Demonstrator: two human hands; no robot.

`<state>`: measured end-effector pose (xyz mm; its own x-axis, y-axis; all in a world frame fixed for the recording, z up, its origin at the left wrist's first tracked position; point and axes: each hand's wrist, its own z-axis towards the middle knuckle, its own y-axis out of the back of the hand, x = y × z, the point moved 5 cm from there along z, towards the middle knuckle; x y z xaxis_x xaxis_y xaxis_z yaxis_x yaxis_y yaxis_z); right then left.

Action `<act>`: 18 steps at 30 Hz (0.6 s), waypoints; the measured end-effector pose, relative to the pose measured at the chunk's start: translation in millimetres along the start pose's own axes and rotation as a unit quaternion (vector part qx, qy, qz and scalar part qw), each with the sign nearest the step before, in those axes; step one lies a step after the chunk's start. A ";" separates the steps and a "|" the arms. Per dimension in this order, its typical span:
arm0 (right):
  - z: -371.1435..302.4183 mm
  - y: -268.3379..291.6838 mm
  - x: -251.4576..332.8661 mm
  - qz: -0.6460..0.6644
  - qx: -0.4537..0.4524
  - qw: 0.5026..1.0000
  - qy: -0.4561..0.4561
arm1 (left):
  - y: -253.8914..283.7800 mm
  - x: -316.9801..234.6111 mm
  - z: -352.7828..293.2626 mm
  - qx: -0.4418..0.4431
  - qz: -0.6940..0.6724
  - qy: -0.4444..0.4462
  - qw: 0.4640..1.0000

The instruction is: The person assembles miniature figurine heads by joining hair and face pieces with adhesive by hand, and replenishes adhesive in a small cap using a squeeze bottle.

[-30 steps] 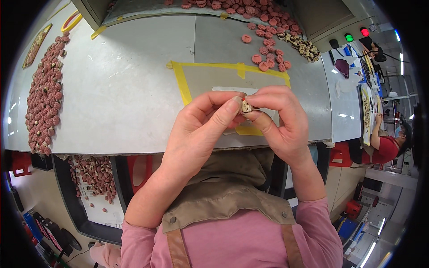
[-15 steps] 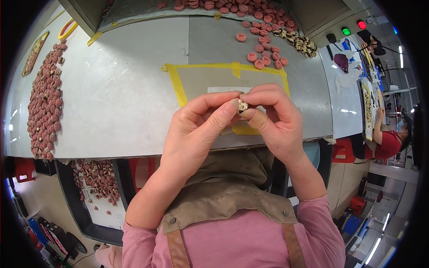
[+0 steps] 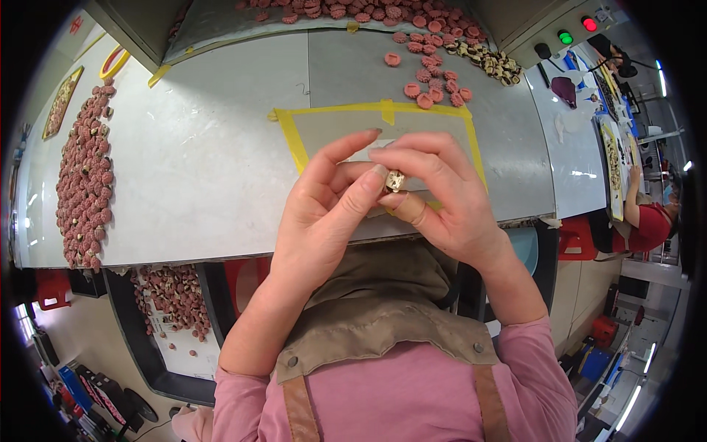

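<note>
A small cream-and-dark piece [image 3: 395, 180], too small to name surely, sits between my two hands above the taped patch of the table. My left hand [image 3: 320, 214] is closed on its left side, the thumb pressed along it and the forefinger raised clear. Against its lower edge lies the thumb of my right hand [image 3: 453, 202], whose bent fingers arch over the top. The fingertips behind the piece are hidden. Yellow tape [image 3: 294, 147] frames the grey patch beneath, with a white strip partly covered by my fingers.
Scattered pink ridged caps [image 3: 429, 62] lie beyond the patch, beside a cluster of cream-and-dark pieces [image 3: 493, 65]. Many pink pieces [image 3: 86, 184] cover the table's left end. Below stands a dark-edged tray [image 3: 158, 372] with more pieces. A co-worker in red [image 3: 648, 227] sits far right.
My left forefinger has lifted off the piece, and my right fingers have moved left over it. The piece has turned and sits slightly lower. The whole view has shifted a little.
</note>
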<state>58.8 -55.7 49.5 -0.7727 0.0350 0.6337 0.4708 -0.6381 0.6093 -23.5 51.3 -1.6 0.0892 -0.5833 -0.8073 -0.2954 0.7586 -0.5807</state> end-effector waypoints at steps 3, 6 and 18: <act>-2.0 -0.7 -1.0 -0.028 0.021 0.999 0.035 | -5.2 0.9 -4.8 -0.006 0.017 -0.043 0.999; -5.4 -3.9 -5.6 -0.013 0.006 1.000 0.020 | -9.7 6.7 -6.8 -0.020 0.071 -0.112 0.991; -9.9 -12.9 -9.6 -0.068 -0.020 0.996 0.061 | -4.6 11.7 -5.9 -0.010 0.165 -0.146 0.975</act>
<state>56.0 -55.4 30.8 -0.8748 0.0310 0.4836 0.3435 -0.6642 0.6640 -26.7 39.3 -7.8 0.2525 -0.1983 -0.9470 -0.3723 0.8835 -0.2843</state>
